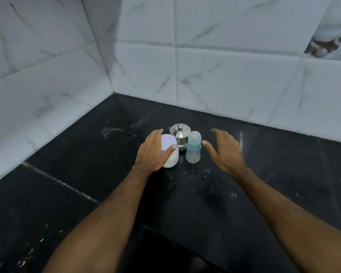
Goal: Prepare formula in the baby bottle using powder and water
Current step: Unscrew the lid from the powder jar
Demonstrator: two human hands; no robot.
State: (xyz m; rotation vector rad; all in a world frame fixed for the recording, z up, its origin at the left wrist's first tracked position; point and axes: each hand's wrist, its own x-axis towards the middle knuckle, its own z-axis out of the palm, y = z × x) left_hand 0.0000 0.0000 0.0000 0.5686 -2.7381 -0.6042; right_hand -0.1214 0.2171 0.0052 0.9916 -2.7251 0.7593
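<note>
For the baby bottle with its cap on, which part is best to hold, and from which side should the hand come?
Grip the baby bottle at its narrowed waist below the cap, coming from its right, where the open right hand is. It stands upright; the powder jar and steel pot crowd its left and back.

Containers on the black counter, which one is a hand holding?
The white plastic powder cup, gripped by the left hand; the steel lidded pot and capped baby bottle stand untouched.

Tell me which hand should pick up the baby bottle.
Right. The right hand hovers open just beside the baby bottle, thumb toward it, holding nothing. The left hand already grips the powder jar.
</note>
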